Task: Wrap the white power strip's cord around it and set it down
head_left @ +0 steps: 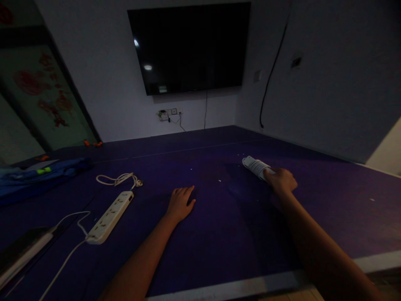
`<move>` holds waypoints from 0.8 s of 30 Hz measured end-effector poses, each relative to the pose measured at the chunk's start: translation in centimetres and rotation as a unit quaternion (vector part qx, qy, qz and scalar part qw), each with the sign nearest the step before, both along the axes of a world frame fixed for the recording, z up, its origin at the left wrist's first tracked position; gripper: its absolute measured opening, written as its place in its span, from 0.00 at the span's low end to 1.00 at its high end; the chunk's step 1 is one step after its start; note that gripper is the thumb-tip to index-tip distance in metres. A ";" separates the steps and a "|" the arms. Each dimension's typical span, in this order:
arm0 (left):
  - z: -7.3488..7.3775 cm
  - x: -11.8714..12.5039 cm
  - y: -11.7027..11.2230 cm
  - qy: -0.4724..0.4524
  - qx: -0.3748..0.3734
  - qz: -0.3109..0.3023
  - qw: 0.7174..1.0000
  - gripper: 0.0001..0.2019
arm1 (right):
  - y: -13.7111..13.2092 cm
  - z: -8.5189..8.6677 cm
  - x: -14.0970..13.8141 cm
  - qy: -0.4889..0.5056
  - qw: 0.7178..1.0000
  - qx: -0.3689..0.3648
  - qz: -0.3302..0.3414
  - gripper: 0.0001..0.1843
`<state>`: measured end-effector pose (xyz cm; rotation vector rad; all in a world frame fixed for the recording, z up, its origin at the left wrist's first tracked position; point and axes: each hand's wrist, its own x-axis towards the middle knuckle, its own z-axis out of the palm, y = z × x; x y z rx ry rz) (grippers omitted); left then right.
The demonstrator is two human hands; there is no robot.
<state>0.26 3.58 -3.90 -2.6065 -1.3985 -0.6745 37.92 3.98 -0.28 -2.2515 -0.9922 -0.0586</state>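
Note:
My right hand is closed around the near end of a white cord bundle. Its coils are wound tightly side by side, and its far end points away to the left, low over the purple surface. Whether something lies inside the coils is hidden. My left hand rests on the same surface with its fingers extended and holds nothing. To the left of that hand lies a white power strip, with a loosely looped white cord and plug just beyond it.
Small white scraps dot the surface. At the left lie blue cloth and a dark, white-edged object beside a cord. A television hangs on the far wall above sockets. Along the right wall hangs a black cable.

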 end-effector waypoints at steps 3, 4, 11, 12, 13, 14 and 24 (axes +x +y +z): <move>0.0 0.0 0.1 0.002 -0.002 -0.001 1.000 0.23 | -0.1 0.3 -0.3 0.003 1.000 -0.015 -0.025 0.28; 0.0 0.0 0.1 0.002 -0.002 -0.001 1.000 0.23 | -0.2 0.3 -0.4 0.004 1.000 -0.016 -0.023 0.28; -0.2 -0.1 0.1 0.003 0.000 0.000 1.000 0.23 | -0.3 0.5 -0.8 -0.001 0.999 -0.015 -0.038 0.28; -0.1 0.0 0.1 0.003 -0.001 0.001 1.000 0.23 | -0.3 0.6 -0.8 0.000 0.999 -0.017 -0.038 0.28; -0.1 0.0 0.1 0.003 -0.001 0.001 1.000 0.23 | -0.2 0.6 -0.7 0.001 0.999 -0.018 -0.038 0.28; -0.1 0.0 0.1 0.003 -0.001 0.002 1.000 0.23 | -0.2 0.6 -0.7 0.001 0.999 -0.019 -0.038 0.28; 0.0 0.0 -0.1 -0.001 -0.006 0.003 1.000 0.23 | 0.3 -0.9 0.5 0.040 0.998 0.023 -0.049 0.26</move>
